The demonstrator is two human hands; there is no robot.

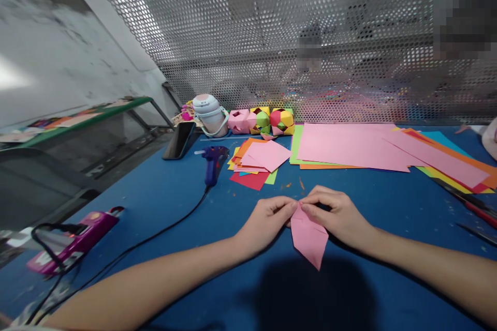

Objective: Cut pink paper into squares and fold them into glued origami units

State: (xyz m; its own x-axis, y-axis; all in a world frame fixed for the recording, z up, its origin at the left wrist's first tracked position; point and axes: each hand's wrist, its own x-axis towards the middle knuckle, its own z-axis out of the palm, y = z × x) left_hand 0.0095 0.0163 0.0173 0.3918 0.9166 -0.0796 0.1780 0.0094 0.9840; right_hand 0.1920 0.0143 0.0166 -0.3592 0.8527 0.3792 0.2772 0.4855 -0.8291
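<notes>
A folded piece of pink paper point(309, 235) is held near the front of the blue table, its pointed end hanging toward me. My left hand point(272, 220) pinches its top left edge between thumb and fingers. From the other side, my right hand point(337, 216) pinches the same top end, fingertips almost meeting the left ones. The paper right under the fingertips is hidden. Beyond my hands lies a loose pile of small coloured paper squares point(267, 155), pink on top.
A blue glue gun point(213, 163) trails its cord to a purple power strip point(77, 243) at left. Behind stand a phone point(179, 140), a white bottle point(212, 116) and folded paper balls point(261, 121). Large coloured sheets point(349, 145) lie back right, scissors point(471, 201) at the right edge.
</notes>
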